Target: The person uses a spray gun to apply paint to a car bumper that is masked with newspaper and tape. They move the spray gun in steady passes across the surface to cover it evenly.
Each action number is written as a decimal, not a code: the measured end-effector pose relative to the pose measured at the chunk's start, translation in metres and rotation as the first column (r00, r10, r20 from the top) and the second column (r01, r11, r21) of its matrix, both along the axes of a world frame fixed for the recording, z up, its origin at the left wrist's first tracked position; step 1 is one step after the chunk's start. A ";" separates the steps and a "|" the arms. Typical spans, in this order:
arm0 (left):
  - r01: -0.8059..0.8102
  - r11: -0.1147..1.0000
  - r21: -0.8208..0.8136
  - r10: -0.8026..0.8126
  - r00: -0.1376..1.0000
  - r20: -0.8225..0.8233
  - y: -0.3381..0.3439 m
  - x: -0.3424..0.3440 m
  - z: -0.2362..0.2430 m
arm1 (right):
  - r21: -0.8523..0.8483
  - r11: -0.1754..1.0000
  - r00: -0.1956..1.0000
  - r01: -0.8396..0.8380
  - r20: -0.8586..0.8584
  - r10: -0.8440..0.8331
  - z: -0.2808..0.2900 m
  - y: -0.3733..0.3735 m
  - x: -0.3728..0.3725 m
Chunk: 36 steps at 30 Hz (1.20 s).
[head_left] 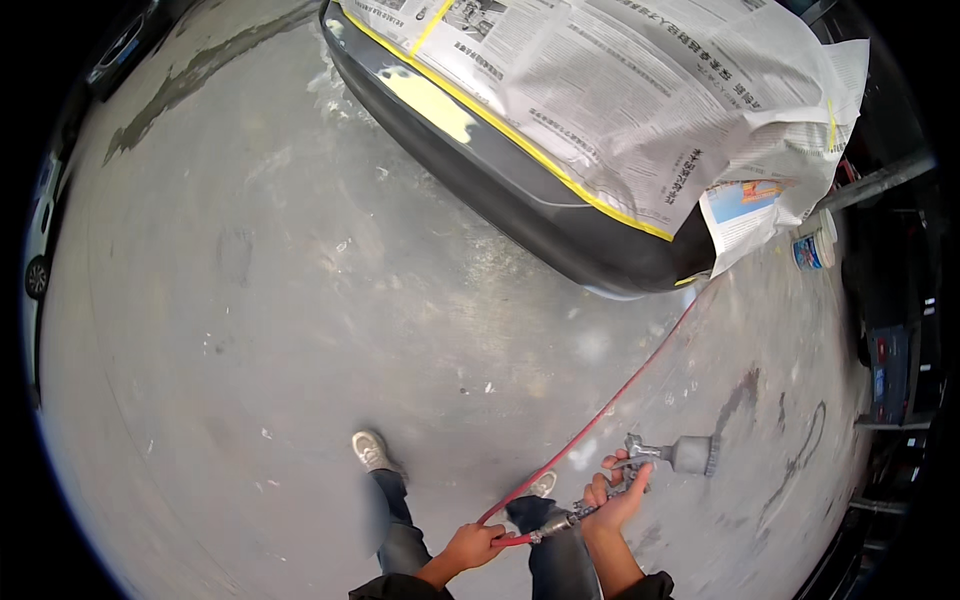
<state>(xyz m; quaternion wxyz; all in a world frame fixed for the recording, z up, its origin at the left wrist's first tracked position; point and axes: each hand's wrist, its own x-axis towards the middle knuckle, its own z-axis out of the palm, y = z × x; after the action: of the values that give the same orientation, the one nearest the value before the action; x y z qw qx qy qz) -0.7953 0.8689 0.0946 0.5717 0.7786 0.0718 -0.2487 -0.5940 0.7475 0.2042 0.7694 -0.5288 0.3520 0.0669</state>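
Note:
My right hand [615, 503] is closed around the handle of a grey metal spray gun [641, 455], whose round paint cup [692, 455] points to the right. A metal coupling [560, 522] joins the gun's lower end to a red air hose [625, 385]. Close to that coupling, my left hand [473, 546] is wrapped round the hose. Beyond my hands stands a car's dark bumper [540, 225] with a pale yellow filler patch [430, 103] on it. Newspaper sheets [600, 90] cover the body above, edged with yellow masking tape [560, 178].
The hose runs across the grey concrete floor [300, 300] to the bumper's right end. A white bucket [814, 245] stands right of the car, near a metal bar [885, 182]. Parked cars show at the far left. My shoes [372, 451] are just ahead of me.

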 end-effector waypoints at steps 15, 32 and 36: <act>-0.127 0.929 0.347 0.247 0.912 -0.327 0.365 -0.329 0.101 | 0.350 0.918 0.849 -0.187 -0.413 0.330 -0.001 0.403 -0.243; -0.350 0.668 0.656 0.421 0.905 0.054 0.604 -0.118 0.197 | 0.401 0.903 0.929 -0.156 -0.250 0.272 0.045 0.629 -0.033; -0.220 0.783 0.581 0.266 0.964 0.007 0.665 0.013 0.138 | 0.321 0.930 0.980 0.182 -0.139 -0.143 0.008 0.606 0.107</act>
<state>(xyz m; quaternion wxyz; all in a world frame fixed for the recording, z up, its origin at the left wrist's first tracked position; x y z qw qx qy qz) -0.7826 1.5337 0.2325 0.3328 0.8891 0.2649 -0.1687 -0.4867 1.3531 0.2126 0.8291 -0.3561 0.4214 0.0912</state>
